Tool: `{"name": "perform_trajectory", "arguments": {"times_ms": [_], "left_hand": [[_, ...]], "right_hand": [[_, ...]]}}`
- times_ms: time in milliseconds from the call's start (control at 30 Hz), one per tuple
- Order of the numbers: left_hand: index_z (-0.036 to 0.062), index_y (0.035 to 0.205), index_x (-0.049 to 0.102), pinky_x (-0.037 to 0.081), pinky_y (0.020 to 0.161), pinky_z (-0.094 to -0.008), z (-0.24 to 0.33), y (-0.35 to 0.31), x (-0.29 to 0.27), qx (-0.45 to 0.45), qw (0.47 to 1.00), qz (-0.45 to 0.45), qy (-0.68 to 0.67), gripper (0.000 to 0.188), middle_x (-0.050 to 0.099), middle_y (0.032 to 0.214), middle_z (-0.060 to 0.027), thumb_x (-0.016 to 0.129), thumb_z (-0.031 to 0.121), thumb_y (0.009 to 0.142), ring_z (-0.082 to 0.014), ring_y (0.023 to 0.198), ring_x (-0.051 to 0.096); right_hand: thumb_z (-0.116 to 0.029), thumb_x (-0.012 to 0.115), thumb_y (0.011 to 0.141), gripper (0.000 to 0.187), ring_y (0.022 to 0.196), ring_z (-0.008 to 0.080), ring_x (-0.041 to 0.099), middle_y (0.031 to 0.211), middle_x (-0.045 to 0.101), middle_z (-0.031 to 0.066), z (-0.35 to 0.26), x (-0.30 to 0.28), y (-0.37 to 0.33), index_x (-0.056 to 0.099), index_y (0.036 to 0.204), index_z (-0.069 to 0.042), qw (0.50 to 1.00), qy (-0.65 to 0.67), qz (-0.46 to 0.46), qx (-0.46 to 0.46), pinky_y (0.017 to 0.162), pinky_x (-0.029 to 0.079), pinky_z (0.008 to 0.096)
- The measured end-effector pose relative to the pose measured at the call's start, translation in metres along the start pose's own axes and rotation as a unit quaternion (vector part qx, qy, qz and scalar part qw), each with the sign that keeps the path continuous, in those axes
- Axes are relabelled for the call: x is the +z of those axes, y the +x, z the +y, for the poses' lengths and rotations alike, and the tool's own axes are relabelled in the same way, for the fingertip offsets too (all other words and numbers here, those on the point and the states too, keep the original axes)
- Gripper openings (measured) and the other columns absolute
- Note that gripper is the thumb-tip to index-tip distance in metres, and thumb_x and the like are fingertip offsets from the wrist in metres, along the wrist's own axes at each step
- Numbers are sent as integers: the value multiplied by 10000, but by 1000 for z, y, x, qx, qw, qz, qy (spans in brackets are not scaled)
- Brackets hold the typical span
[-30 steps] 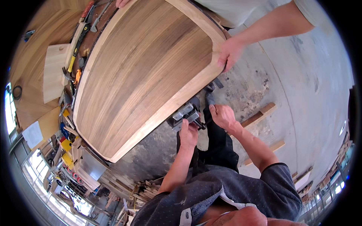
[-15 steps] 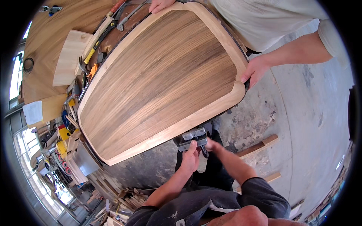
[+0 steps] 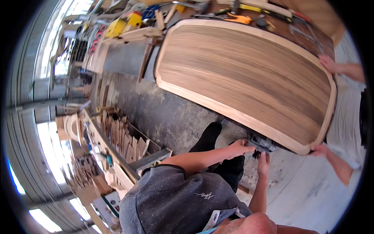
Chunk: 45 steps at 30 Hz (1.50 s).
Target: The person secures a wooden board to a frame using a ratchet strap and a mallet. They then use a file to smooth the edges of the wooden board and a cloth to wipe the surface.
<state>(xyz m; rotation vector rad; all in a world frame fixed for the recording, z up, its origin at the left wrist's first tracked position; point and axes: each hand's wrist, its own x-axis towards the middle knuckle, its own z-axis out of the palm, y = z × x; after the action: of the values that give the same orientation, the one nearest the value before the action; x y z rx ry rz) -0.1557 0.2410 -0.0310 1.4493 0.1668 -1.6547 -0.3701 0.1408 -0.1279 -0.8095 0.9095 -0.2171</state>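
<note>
A wooden panel (image 3: 241, 82) with dark-striped grain, a pale border and rounded corners lies flat in front of me. Just off its near edge is a grey metal vise-like clamp (image 3: 261, 142), partly hidden by the panel and my hands. My left hand (image 3: 240, 147) grips the clamp's near left side, fingers bent. Below the clamp, my right hand (image 3: 263, 163) pinches its small black handle (image 3: 256, 154). A co-worker's two hands rest on the panel's right end, one hand (image 3: 329, 64) at the far corner, the other hand (image 3: 320, 150) at the near corner.
Beyond the panel lie a yellow-handled hammer (image 3: 249, 7), an orange-handled tool (image 3: 238, 18) and other hand tools. Yellow tools (image 3: 124, 25) crowd the bench at upper left. A bin of wood offcuts (image 3: 124, 136) stands left of me on the concrete floor (image 3: 163, 117).
My view has swung left, so the panel now sits farther right and the offcut bin shows more. Both hands stay at the clamp. The co-worker still holds the panel's end.
</note>
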Motion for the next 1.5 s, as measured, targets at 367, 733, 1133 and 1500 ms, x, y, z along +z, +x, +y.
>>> {"name": "perform_trajectory", "arguments": {"times_ms": [367, 733, 1133, 1500], "left_hand": [[-69, 1222, 608, 498, 935, -458, 179, -148, -468, 298, 623, 648, 322, 443, 646, 1113, -241, 760, 204, 909, -351, 1059, 615], [-66, 1153, 561, 540, 819, -491, 264, -101, -672, 188, 765, 473, 395, 415, 697, 992, -242, 642, 316, 1014, -411, 937, 693], [-36, 1351, 550, 472, 570, -294, 218, -113, -621, 279, 880, 350, 158, 413, 601, 811, -41, 616, 227, 1040, -112, 635, 552], [-66, 1364, 562, 472, 664, -304, 195, -128, -613, 256, 871, 398, 131, 439, 630, 898, -80, 635, 222, 1040, -143, 747, 580]], "right_hand": [[-422, 658, 995, 506, 671, 198, 678, 651, 688, 149, -164, 112, -8, 758, 809, 38, 778, -611, 30, 143, 681, 536, 346], [-389, 641, 980, 729, 1574, 421, 197, 1695, 261, 195, -135, 402, 201, 383, 1588, -80, 581, -760, 103, -272, 1247, 152, 647], [-452, 623, 977, 713, 1551, 428, 248, 1676, 297, 191, -118, 410, 211, 410, 1574, -125, 532, -763, 154, -333, 1223, 180, 671], [-471, 597, 992, 708, 1562, 415, 228, 1675, 302, 180, -115, 402, 217, 393, 1584, -141, 521, -770, 155, -335, 1221, 173, 667]]}}
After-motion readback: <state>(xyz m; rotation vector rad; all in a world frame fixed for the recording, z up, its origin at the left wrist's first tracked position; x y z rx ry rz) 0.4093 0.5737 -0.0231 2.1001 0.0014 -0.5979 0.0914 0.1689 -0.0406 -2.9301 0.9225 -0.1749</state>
